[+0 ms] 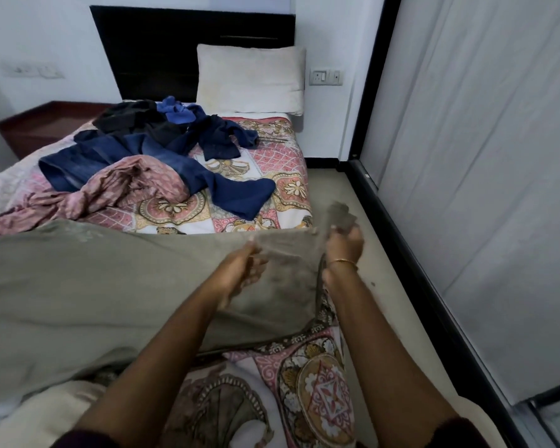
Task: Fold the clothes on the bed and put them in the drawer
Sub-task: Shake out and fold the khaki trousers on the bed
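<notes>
A large olive-grey garment lies spread across the near part of the bed. My left hand pinches its upper edge near the right corner. My right hand, with a gold bangle on the wrist, grips the corner itself, and a blurred flap of the cloth sticks up above the fingers. Farther up the bed lie a crumpled pink patterned garment, blue jeans, and a heap of dark and bright blue clothes. No drawer is in view.
A white pillow leans on the dark headboard. A dark wooden side table stands left of the bed. A beige floor strip runs along the bed's right side, bounded by a dark-framed white wardrobe panel.
</notes>
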